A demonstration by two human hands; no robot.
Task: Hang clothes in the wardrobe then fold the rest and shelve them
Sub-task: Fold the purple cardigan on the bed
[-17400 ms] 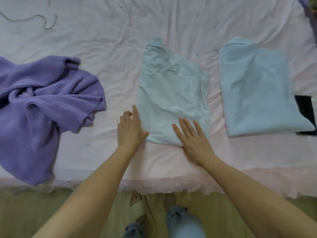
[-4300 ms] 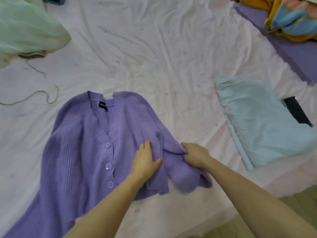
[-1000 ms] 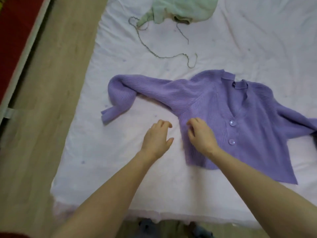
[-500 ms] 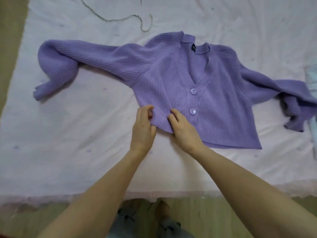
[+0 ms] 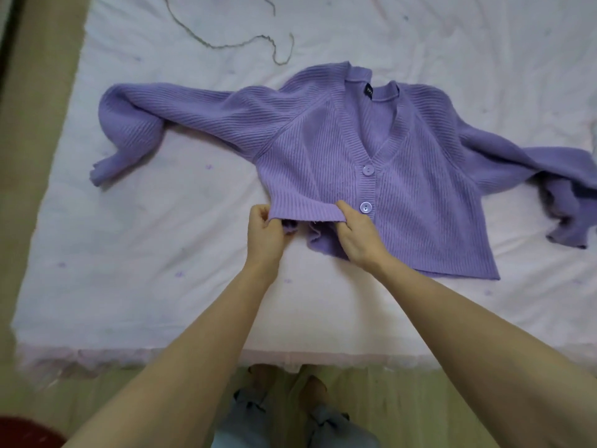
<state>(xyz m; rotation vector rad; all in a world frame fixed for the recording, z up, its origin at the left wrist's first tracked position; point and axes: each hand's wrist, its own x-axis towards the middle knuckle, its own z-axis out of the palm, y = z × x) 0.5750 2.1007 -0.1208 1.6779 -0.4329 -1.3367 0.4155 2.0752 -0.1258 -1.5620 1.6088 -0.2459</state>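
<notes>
A purple ribbed cardigan (image 5: 403, 176) lies front up on the pale pink sheet (image 5: 161, 270), sleeves spread to both sides. Its left sleeve bends down near the bed's left edge; the right sleeve is bunched at the frame's right edge. My left hand (image 5: 263, 234) pinches the bottom hem at the left front corner. My right hand (image 5: 357, 234) grips the same hem just left of the lower button, lifting that front panel's edge off the layer beneath.
A thin greenish cord (image 5: 252, 40) curls on the sheet behind the cardigan. Wooden floor (image 5: 42, 124) runs along the bed's left side and front. My feet (image 5: 290, 389) stand at the bed's near edge. A dark red thing (image 5: 22, 431) shows at bottom left.
Both hands now hold the left front hem raised and stretched between them; half a second ago they were just closing on it. The view has shifted slightly right.
</notes>
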